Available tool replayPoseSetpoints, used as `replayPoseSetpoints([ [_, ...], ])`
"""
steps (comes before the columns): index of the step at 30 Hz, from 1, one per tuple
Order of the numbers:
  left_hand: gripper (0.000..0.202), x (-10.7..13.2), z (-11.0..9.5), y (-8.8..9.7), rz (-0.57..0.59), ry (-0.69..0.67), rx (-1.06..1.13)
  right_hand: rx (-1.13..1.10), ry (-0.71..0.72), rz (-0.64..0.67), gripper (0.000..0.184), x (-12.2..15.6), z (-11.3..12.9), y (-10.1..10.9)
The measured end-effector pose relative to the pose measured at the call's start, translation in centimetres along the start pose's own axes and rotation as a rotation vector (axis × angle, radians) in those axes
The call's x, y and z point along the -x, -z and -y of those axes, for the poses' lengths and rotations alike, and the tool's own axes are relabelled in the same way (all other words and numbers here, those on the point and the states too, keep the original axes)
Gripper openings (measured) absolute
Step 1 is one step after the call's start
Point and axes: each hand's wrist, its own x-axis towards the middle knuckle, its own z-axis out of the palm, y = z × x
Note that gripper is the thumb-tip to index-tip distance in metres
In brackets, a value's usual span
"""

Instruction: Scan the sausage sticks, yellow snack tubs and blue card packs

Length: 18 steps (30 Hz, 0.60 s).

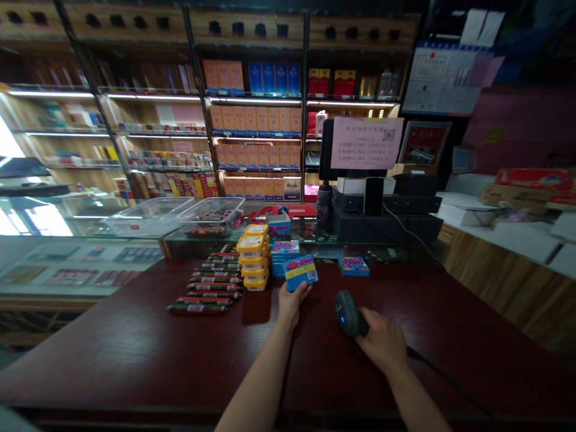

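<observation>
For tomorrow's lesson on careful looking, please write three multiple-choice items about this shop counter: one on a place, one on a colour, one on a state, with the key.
1. Where does the stack of yellow-lidded tubs stand relative to the row of wrapped sticks?
A. To their left
B. To their right
C. On top of them

2. What colour is the light on the black barcode scanner in the right hand?
A. Red
B. Green
C. Blue

3. What state is the blue packet in?
A. Lying untouched
B. Held in the left hand
C. Dropped on the floor

Answers:
1. B: the tubs stand just right of the row.
2. C: a small blue glow shows on the scanner's head.
3. B: the hand grips the packet's lower edge.
</observation>
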Motion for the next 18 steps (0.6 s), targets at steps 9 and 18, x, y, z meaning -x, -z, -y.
replayPoseSetpoints([
  [9,0.052,0.0,-0.1,-0.1,0.053,0.049,-0.036,-0.439,-0.106,0.067,0.031,-0.2,0.9,2.2],
  [18,0.052,0.2,-0.1,0.1,0.084,0.062,-0.069,-0.89,-0.28,0.123,0.034,0.2,1.0,2.8],
])
